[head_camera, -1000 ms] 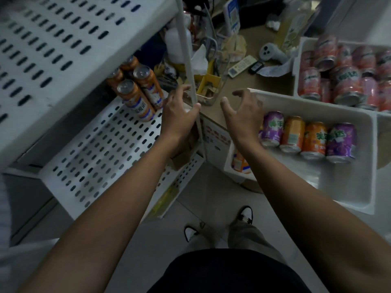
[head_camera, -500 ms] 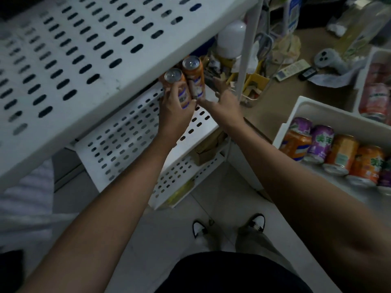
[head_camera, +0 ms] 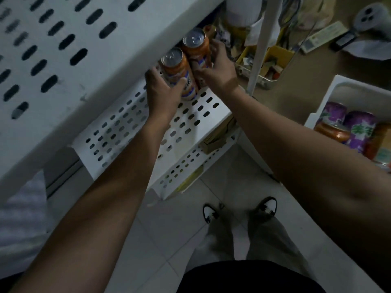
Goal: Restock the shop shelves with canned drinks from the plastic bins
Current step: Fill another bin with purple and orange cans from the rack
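A white metal rack with slotted holes fills the left of the view. Its top shelf (head_camera: 53, 49) juts out close to the camera and hides the back of the middle shelf (head_camera: 127, 127). Two orange cans stand upright and side by side on the middle shelf, near its right end. The left hand (head_camera: 163, 92) wraps fingers and thumb round the near can (head_camera: 176, 69). The right hand (head_camera: 219, 70) clasps the far can (head_camera: 195, 47), fingers on its right side and thumb at the front. The bottom shelf (head_camera: 186, 166) shows below, with a cardboard box (head_camera: 215, 140) lying on it. A white post (head_camera: 260, 45) rises at the rack's right corner. Beyond it is a brown counter (head_camera: 306, 85) with a yellow tray (head_camera: 273, 58) of clutter and a remote (head_camera: 323, 37). On the right, a white bin (head_camera: 338, 85) holds purple cans (head_camera: 359, 127) and orange ones. The floor (head_camera: 232, 176) is pale tile, with two black-and-white shoes (head_camera: 210, 212) on it. The light is dim.
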`<state>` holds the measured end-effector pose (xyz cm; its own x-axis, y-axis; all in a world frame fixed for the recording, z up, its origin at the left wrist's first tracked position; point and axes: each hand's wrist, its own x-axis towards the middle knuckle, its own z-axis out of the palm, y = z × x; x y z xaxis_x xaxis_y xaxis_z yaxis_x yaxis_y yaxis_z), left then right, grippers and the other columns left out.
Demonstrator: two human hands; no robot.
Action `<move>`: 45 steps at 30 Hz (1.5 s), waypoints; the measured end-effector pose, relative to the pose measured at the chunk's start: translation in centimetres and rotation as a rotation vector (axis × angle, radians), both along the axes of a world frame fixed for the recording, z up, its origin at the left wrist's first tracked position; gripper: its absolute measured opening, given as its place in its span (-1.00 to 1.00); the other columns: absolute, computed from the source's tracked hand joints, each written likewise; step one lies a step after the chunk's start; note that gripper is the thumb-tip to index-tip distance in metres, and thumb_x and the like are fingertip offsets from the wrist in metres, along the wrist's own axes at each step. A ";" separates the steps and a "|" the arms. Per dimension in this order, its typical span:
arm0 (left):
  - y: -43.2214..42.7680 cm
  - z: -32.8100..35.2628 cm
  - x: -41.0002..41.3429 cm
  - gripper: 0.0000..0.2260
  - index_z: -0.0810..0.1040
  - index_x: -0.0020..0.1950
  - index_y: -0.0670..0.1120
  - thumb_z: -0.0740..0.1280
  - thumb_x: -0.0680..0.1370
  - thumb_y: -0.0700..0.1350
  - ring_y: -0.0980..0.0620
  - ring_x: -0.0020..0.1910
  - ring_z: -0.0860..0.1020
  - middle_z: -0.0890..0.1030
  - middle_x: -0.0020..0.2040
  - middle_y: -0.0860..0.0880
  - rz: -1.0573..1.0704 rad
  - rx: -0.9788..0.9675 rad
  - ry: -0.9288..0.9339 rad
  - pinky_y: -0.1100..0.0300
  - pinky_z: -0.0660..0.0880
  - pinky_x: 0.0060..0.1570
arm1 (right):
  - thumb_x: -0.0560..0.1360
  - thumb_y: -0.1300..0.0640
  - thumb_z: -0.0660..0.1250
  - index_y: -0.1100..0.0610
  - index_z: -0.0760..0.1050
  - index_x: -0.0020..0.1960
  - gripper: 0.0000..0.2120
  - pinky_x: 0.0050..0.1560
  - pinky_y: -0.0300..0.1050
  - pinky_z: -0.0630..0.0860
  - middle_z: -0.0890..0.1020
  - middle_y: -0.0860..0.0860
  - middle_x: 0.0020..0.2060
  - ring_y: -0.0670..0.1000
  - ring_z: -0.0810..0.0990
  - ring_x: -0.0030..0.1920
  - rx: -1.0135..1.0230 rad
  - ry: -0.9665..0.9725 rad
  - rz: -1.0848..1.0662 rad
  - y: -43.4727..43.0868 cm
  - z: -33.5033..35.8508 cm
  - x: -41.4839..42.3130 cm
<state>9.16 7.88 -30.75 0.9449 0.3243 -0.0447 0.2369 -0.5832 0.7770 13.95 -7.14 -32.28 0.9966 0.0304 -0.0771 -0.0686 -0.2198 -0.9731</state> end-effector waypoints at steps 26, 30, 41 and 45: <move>-14.2 7.6 -4.7 -0.37 0.53 0.29 0.03 0.49 0.34 0.34 0.21 0.10 0.62 0.65 0.12 0.14 -0.443 -0.138 -0.257 0.06 0.64 0.06 | 0.24 -0.34 0.54 -0.04 0.57 0.15 -0.40 0.05 -0.08 0.65 0.69 -0.14 -0.04 -0.23 0.64 -0.03 -0.261 -0.129 -0.526 -16.5 8.5 -13.0; -21.8 9.2 -5.9 -0.34 0.44 0.40 0.14 0.51 0.37 0.31 0.15 0.15 0.61 0.61 0.20 0.10 -0.675 -0.159 -0.277 0.08 0.63 0.08 | 0.21 -0.44 0.48 -0.10 0.57 0.10 -0.40 0.06 -0.01 0.65 0.70 -0.13 -0.06 -0.18 0.66 -0.04 -0.321 -0.066 -0.691 -23.8 10.0 -17.4; -32.5 2.3 -10.7 -0.25 0.47 0.34 0.26 0.36 0.23 0.56 0.01 0.16 0.59 0.66 0.14 0.04 -1.083 0.302 -0.069 -0.04 0.56 0.17 | 0.26 -0.33 0.55 -0.01 0.59 0.16 -0.40 -0.01 -0.11 0.59 0.68 -0.09 -0.03 -0.09 0.64 -0.01 -0.357 0.252 -0.825 -33.0 3.7 -28.6; -32.0 0.2 -11.5 -0.26 0.39 0.43 0.26 0.35 0.31 0.51 -0.16 0.37 0.34 0.47 0.31 -0.13 -1.091 0.529 -0.034 -0.03 0.23 0.42 | 0.25 -0.35 0.54 -0.02 0.54 0.19 -0.35 -0.01 -0.07 0.60 0.66 -0.08 -0.01 -0.08 0.63 -0.02 -0.305 0.329 -0.778 -32.5 0.7 -29.5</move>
